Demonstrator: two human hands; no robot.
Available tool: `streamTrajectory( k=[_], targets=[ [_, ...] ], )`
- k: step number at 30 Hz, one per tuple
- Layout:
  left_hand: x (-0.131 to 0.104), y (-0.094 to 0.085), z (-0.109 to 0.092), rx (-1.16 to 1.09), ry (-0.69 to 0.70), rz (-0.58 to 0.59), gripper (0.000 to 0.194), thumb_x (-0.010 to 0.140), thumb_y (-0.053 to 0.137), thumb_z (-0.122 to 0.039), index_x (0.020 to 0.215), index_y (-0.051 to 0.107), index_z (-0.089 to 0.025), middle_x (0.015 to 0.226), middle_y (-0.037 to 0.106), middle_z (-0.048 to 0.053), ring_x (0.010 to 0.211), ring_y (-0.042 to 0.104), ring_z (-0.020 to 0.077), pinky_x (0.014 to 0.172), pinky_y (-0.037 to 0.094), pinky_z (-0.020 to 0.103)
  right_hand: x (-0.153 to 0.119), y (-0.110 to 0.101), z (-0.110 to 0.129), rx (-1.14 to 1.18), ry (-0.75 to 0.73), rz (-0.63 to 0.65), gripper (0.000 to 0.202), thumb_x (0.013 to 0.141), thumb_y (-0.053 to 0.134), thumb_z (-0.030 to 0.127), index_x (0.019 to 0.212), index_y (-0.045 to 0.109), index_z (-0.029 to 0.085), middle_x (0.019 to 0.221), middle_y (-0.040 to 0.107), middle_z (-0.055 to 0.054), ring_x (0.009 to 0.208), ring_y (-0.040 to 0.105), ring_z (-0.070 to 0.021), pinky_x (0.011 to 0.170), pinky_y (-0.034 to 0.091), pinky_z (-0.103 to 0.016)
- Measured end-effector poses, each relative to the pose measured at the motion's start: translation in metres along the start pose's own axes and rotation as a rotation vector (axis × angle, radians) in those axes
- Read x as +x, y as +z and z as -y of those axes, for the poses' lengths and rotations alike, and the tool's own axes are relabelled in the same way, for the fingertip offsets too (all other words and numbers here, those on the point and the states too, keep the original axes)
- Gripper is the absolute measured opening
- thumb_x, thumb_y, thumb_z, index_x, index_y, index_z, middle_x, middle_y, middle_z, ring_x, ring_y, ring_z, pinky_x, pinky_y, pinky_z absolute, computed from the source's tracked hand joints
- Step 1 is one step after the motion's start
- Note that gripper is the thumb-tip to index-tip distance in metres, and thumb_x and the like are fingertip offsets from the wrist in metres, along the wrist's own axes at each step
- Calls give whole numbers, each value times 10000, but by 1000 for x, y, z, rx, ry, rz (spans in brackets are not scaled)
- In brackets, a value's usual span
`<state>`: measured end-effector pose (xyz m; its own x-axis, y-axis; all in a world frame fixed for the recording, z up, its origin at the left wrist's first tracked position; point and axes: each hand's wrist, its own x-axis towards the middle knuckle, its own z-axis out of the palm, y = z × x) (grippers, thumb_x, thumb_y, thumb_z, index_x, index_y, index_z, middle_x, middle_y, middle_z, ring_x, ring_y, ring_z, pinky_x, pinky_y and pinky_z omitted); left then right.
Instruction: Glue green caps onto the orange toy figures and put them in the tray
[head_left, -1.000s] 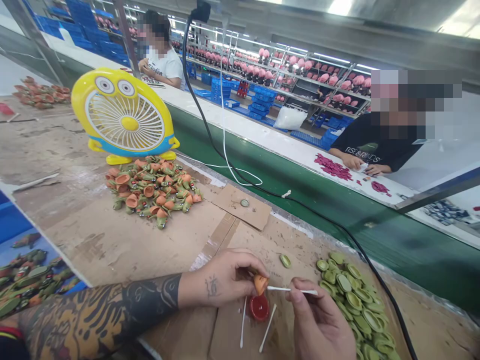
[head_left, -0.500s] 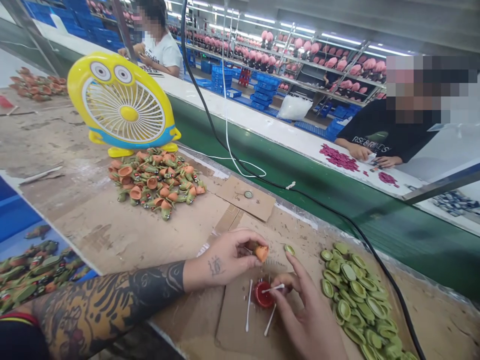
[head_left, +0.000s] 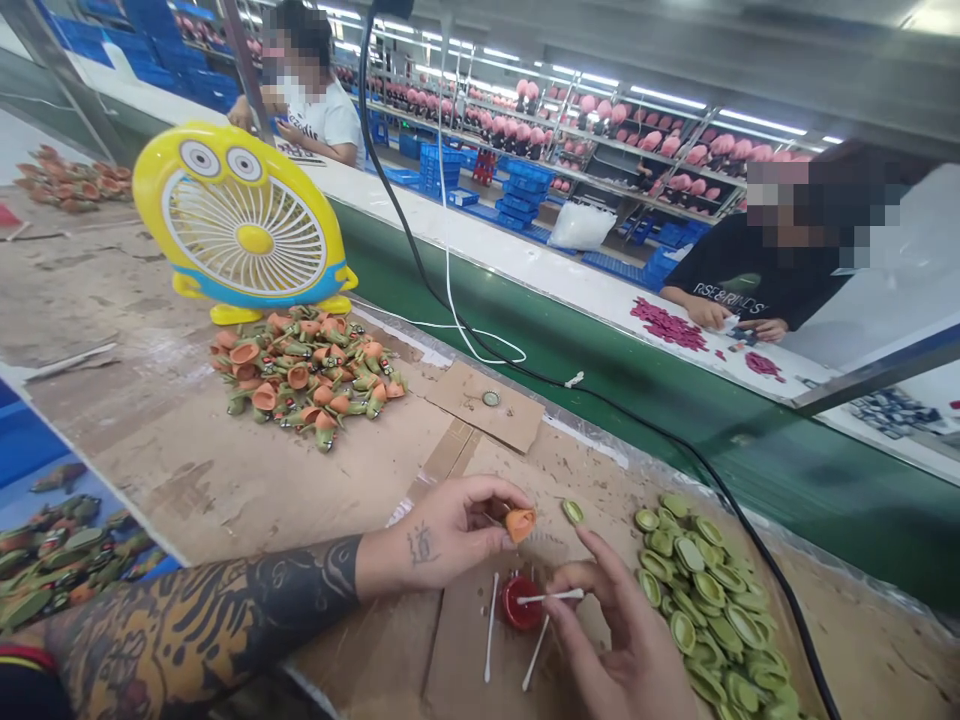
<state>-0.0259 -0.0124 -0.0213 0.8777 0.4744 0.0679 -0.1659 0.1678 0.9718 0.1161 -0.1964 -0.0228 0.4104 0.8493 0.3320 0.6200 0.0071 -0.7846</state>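
My left hand (head_left: pixel 454 522) is closed on a small orange-and-green figure part (head_left: pixel 520 524), its orange cup-shaped end showing past the fingertips. Pinched between thumb and fingers of my right hand (head_left: pixel 611 620) is a cotton swab (head_left: pixel 562 596), its far tip over a small round red pot (head_left: pixel 523 603). One loose swab (head_left: pixel 491 628) lies left of the pot, and a second swab (head_left: pixel 535 655) lies below it, partly behind my right thumb. A single green oval piece (head_left: pixel 572 512) rests just beyond my right forefinger.
A heap of orange-and-green parts (head_left: pixel 307 375) sits before a yellow fan (head_left: pixel 247 220). Green oval shells (head_left: pixel 712 600) are piled at right, beside a black cable (head_left: pixel 720 475). A bottle cap (head_left: pixel 490 398) lies on cardboard. Blue tray (head_left: pixel 112 490) at left holds more parts. Two people work across the bench.
The swab in my right hand has turned nearly level, its tip still at the red pot. My left hand has tilted the orange part slightly. The whole view has shifted a little.
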Motion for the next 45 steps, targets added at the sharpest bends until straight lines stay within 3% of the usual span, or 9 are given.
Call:
streamTrajectory(
  k=[5, 9, 12, 22, 35, 45],
  targets=[
    [-1, 1, 1, -16, -24, -14, 260, 819, 813, -301, 1015, 719, -158, 990, 723, 65, 878, 665, 148, 810, 519, 258, -1, 1, 4, 93, 43, -37, 533, 917, 710, 247, 1427, 559, 280, 885, 750, -9, 820, 734, -147, 845, 579, -239],
    [-1, 1, 4, 58, 21, 4, 187, 812, 766, -189, 995, 736, -161, 1000, 727, 72, 885, 678, 163, 800, 526, 269, 1, 2, 14, 323, 232, -330, 521, 865, 791, 327, 1347, 603, 265, 832, 726, -13, 741, 706, -143, 698, 577, -209],
    [-1, 1, 0, 181, 93, 51, 156, 804, 732, -125, 953, 757, -159, 974, 731, 71, 894, 682, 178, 824, 534, 293, 3, 7, 20, 417, 318, -420, 564, 813, 848, 343, 1315, 612, 243, 826, 725, -22, 714, 697, -145, 644, 564, -204],
    [-2, 1, -2, 343, 244, 108, 279, 783, 664, 8, 970, 781, -162, 990, 763, 65, 959, 709, 186, 886, 547, 292, 8, 17, 24, 486, 406, -451, 561, 781, 880, 342, 1270, 629, 232, 852, 748, -31, 705, 706, -141, 612, 562, -195],
    [-1, 3, -4, 364, 239, 114, 238, 798, 668, -4, 952, 783, -144, 965, 752, 80, 933, 702, 193, 873, 544, 302, 11, 17, 24, 437, 365, -376, 488, 819, 839, 353, 1217, 589, 220, 852, 755, -36, 716, 729, -151, 639, 603, -219],
    [-3, 3, -5, 363, 184, 130, 229, 789, 676, -54, 972, 782, -142, 965, 739, 80, 921, 692, 200, 858, 539, 315, 12, 15, 24, 340, 354, -420, 504, 839, 816, 369, 1255, 565, 234, 878, 762, -36, 747, 741, -145, 680, 603, -212]
  ],
)
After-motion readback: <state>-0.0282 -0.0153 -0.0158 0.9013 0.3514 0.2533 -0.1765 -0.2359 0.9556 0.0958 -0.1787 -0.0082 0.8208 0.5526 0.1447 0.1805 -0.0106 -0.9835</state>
